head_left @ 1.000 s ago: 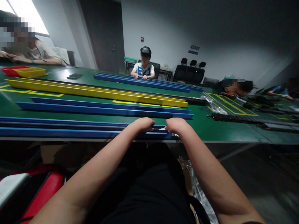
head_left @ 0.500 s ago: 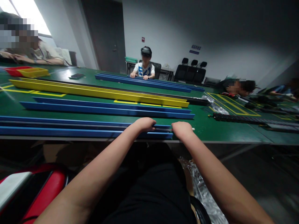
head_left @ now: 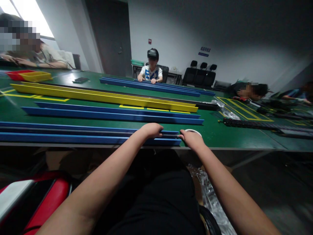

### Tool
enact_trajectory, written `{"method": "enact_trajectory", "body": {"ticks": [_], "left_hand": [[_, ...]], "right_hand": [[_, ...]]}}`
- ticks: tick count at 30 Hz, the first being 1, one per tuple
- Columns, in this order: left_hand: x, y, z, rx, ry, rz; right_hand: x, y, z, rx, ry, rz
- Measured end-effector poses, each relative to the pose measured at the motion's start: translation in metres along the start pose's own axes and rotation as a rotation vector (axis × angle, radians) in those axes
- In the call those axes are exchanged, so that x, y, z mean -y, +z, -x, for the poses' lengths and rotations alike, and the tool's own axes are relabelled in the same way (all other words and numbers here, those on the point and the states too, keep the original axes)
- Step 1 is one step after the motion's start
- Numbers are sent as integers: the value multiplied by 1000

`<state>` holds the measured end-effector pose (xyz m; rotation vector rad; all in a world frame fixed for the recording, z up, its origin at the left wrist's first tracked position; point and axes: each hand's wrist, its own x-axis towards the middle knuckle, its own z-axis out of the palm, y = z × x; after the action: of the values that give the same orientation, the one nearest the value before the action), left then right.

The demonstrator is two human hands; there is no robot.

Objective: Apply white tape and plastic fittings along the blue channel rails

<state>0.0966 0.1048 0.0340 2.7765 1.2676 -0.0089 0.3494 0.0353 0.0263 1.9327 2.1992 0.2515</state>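
Observation:
A long blue channel rail (head_left: 73,138) lies along the near table edge, with a pale strip visible between its two raised sides. Over its right part, my left hand (head_left: 152,130) is closed, fingers curled down inside; what they pinch is too small to tell. Just past the rail's right end is my right hand (head_left: 192,139), thumb and fingers closed and pointing at that end. A white ring, looking like a roll of tape (head_left: 200,133), shows behind this hand and seems held in it, though the grip is partly hidden.
Another blue rail (head_left: 117,115) and a yellow rail (head_left: 105,98) lie farther in on the green table (head_left: 234,140). Red (head_left: 18,75) and yellow (head_left: 36,76) trays stand left. A person (head_left: 152,72) across the table touches more blue rails. A black strip (head_left: 249,124) lies right.
My right hand has turned and shifted slightly right and down, with its fingers showing more. The white ring has tilted into view behind it. My left hand stays put.

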Motion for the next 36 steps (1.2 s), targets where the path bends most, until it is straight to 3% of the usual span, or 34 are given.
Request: {"method": "enact_trajectory", "body": {"ticks": [11,19,36], "left_hand": [[1,4,-1,-11,-19,16],[1,3,-2,-2,-22,9],[-5,2,-2,-4,-18,-5]], "right_hand": [[-2,11,-5,-68,-14,-41],[-3,8,-9,-14,2,-94],[13,3,-3,15,33,13]]}}
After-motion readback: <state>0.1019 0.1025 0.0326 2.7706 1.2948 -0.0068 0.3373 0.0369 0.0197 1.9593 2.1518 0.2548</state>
